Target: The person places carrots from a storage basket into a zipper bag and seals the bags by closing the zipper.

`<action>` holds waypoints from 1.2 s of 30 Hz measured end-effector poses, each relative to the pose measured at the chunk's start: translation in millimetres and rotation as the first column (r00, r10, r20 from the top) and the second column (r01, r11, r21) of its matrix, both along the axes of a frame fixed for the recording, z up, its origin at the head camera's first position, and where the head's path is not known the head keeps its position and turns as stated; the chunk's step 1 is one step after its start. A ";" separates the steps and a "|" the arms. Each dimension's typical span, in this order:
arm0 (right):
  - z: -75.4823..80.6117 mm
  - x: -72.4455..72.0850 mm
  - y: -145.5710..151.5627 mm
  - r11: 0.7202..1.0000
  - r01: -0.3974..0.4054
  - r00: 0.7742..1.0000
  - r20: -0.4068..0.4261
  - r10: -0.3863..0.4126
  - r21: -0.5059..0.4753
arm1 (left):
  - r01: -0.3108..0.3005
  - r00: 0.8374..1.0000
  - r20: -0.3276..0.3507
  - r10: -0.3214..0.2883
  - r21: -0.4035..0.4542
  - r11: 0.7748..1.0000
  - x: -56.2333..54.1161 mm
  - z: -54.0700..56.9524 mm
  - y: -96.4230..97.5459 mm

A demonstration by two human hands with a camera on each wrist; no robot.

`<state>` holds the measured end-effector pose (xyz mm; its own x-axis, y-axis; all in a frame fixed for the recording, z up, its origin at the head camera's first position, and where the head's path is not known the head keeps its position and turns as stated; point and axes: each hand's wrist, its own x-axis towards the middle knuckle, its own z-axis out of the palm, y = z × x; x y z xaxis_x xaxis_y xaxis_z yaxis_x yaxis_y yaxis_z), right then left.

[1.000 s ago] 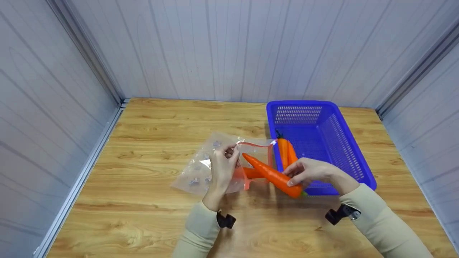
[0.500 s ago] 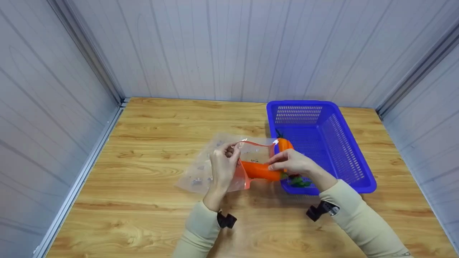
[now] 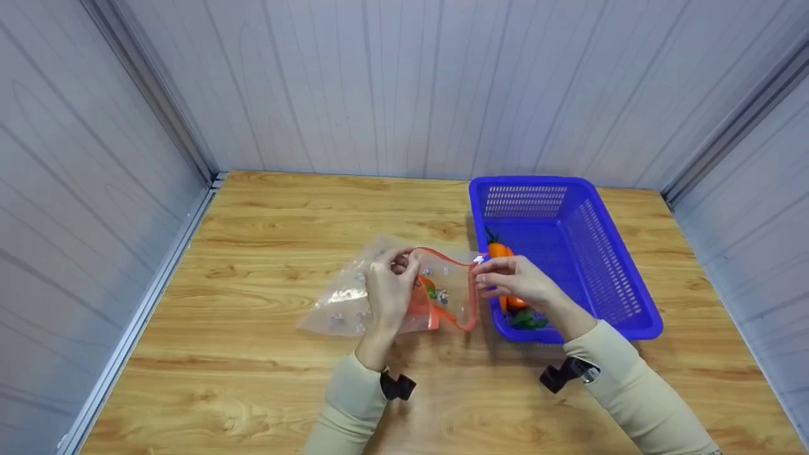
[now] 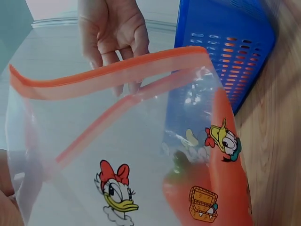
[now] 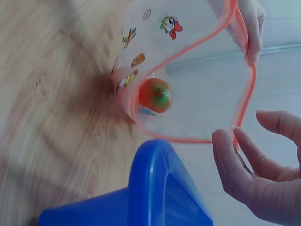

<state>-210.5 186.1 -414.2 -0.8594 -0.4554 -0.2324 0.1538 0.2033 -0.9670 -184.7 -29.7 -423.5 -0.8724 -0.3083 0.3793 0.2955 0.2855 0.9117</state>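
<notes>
left hand (image 3: 390,287): thumb and curled fingers pinch the rim of a clear plastic bag (image 3: 344,303), on the side of its mouth away from the basket. right hand (image 3: 521,281): released, holding nothing; fingers loosely extended, thumb apart, fingertips at the opposite side of the same mouth. cannot tell whether they touch the rim.

bag lies on its side, mouth gaping to the right, edged by an orange-red band (image 3: 445,256). cartoon ducks and a treasure chest printed on the film.

inside the bag: carrots, at least two orange bodies seen through the film from the left wrist. one carrot (image 5: 154,95) shows its green stem end toward the mouth. the rest blurred by film and prints.

just right of the mouth: blue basket (image 3: 531,181) with slotted walls. along its left inner side, more orange carrots (image 3: 499,249), the upper one with dark feathery tops; partly behind the right hand, so count uncertain. green leaves (image 3: 528,321) in the near left corner.

farther out: pale sleeves (image 3: 354,404) on both arms, a small black camera (image 3: 398,387) at each wrist. wood-grain table (image 3: 253,379) beneath all. pale panelled walls (image 3: 392,88) behind and at both sides.
</notes>
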 end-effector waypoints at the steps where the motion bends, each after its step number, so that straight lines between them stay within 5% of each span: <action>1: 0.1 0.0 2.1 1.000 0.006 1.000 -0.001 -0.006 0.004 | -0.012 1.000 -0.001 0.012 -0.017 1.000 -0.3 0.5 -0.4; 12: 0.0 -7.6 29.7 0.992 0.095 0.995 -0.052 -0.090 0.088 | 0.001 1.000 -0.023 0.000 0.031 1.000 -3.1 2.0 -5.2; 24: -23.8 -24.9 63.9 0.964 0.207 0.978 -0.054 -0.201 0.167 | -0.002 1.000 0.018 0.001 0.038 0.999 -1.6 1.7 -8.6; 36: -40.5 -29.8 76.4 0.940 0.241 0.969 0.002 -0.249 0.239 | 0.088 0.990 0.099 -0.099 0.109 0.990 -0.9 -0.1 -11.8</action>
